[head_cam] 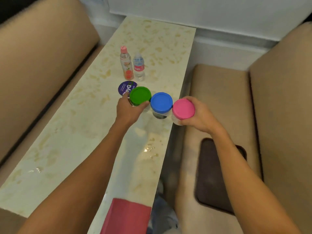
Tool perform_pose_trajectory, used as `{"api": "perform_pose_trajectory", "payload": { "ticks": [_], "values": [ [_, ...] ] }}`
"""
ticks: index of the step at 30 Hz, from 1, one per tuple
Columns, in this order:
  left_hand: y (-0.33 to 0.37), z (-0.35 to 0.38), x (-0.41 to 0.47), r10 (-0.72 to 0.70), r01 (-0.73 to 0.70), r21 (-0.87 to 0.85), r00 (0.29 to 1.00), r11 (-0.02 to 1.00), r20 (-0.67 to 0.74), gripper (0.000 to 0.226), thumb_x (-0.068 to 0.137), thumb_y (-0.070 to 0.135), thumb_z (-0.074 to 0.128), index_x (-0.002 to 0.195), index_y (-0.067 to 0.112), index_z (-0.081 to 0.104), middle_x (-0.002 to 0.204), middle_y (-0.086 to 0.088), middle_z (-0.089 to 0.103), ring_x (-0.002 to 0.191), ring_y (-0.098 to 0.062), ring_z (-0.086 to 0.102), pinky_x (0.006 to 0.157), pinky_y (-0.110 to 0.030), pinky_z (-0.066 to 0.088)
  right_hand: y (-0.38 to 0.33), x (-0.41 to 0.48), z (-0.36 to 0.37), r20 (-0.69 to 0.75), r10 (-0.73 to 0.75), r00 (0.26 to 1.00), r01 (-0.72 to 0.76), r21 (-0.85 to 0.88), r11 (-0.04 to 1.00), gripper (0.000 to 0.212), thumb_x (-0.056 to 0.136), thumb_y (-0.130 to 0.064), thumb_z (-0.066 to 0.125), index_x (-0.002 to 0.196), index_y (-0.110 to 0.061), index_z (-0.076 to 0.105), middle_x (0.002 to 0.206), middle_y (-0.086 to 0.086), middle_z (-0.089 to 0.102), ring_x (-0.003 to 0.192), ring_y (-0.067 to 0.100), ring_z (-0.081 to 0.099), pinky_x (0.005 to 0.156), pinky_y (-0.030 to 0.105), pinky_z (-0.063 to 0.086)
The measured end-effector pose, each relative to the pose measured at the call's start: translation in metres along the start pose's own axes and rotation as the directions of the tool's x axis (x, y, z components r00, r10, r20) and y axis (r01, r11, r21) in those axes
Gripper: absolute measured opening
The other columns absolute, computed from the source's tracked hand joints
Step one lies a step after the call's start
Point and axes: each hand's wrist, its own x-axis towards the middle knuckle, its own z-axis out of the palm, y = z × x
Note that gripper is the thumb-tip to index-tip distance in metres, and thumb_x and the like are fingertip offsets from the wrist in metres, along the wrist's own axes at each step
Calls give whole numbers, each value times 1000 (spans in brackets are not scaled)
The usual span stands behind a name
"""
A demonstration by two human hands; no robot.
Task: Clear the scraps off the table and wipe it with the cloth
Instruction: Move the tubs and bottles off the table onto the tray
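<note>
Left hand [128, 110] grips the green-lidded jar [140, 96], fingers curled round its side below the lid. Right hand [197, 115] grips the pink-lidded jar [183, 108], thumb and fingers wrapped round the lid edge and body. This jar sits at or just past the right edge of the bench [67, 132]; cannot tell whether it is resting or lifted. The blue-lidded jar [161, 102] is between the two, its lid touching the pink one and close to the green; no hand is on it. All three jars have clear bodies, and their contents are too blurred to read.

The cloth [126, 217], red-pink and folded flat, lies on the near end of the bench by the right edge, well apart from both hands. The bench top is pale and speckled, with glossy wet-looking patches near the middle and at the near left.

A purple round disc [124, 89] lies flat just behind the green lid, partly covered by it. Further back, a pink-capped bottle [125, 63] and a clear water bottle [139, 66] stand upright side by side.

A beige sofa [42, 48] runs along the left of the bench. A second sofa [278, 98] on the right has a dark pad [211, 174] on its seat.
</note>
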Motion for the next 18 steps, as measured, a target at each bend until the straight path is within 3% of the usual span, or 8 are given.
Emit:
{"api": "perform_pose_trajectory", "payload": {
  "ticks": [4, 8, 10, 14, 18],
  "values": [
    [2, 34, -38, 17, -20, 37, 997, 999, 78, 85, 73, 46, 94, 142, 13, 55, 128, -2, 63, 112, -19, 65, 92, -31, 55, 30, -59, -23, -46, 72, 996, -70, 24, 997, 92, 61, -27, 98, 139, -29, 51, 130, -8, 60, 114, 15, 61, 87, 26, 51],
    [10, 73, -79, 42, -51, 54, 987, 997, 155, 84, 71, 41, 96, 137, 11, 54, 121, 1, 59, 104, -15, 62, 72, -12, 45, 67, -111, -43, -98, 188, 977, -185, 45, 982, 105, 46, -42, 93, 142, -31, 50, 134, -5, 60, 118, 19, 61, 101, 40, 53],
    [9, 95, -96, 47, -61, 65, 980, 996, 196, 77, 71, 38, 97, 131, 11, 56, 115, 3, 59, 99, -14, 62, 65, -7, 39, 85, -134, -52, -111, 234, 966, -231, 46, 972, 107, 50, -35, 96, 146, -29, 48, 137, -5, 58, 121, 19, 58, 105, 41, 51],
    [5, 140, -122, 36, -59, 80, 965, 995, 261, 74, 69, 37, 98, 126, 12, 58, 111, 4, 59, 93, -12, 61, 64, -8, 38, 126, -171, -66, -133, 306, 943, -295, 93, 951, 102, 63, -23, 99, 150, -29, 45, 141, -8, 53, 125, 15, 54, 100, 28, 44],
    [-7, 182, -134, 39, -76, 111, 952, 991, 303, 59, 66, 36, 99, 107, 21, 59, 98, 7, 65, 81, -3, 63, 63, -13, 43, 169, -191, -71, -146, 388, 910, -366, 154, 918, 106, 60, -32, 100, 150, -36, 44, 144, -14, 50, 131, 13, 52, 111, 36, 45]
  ]
}}
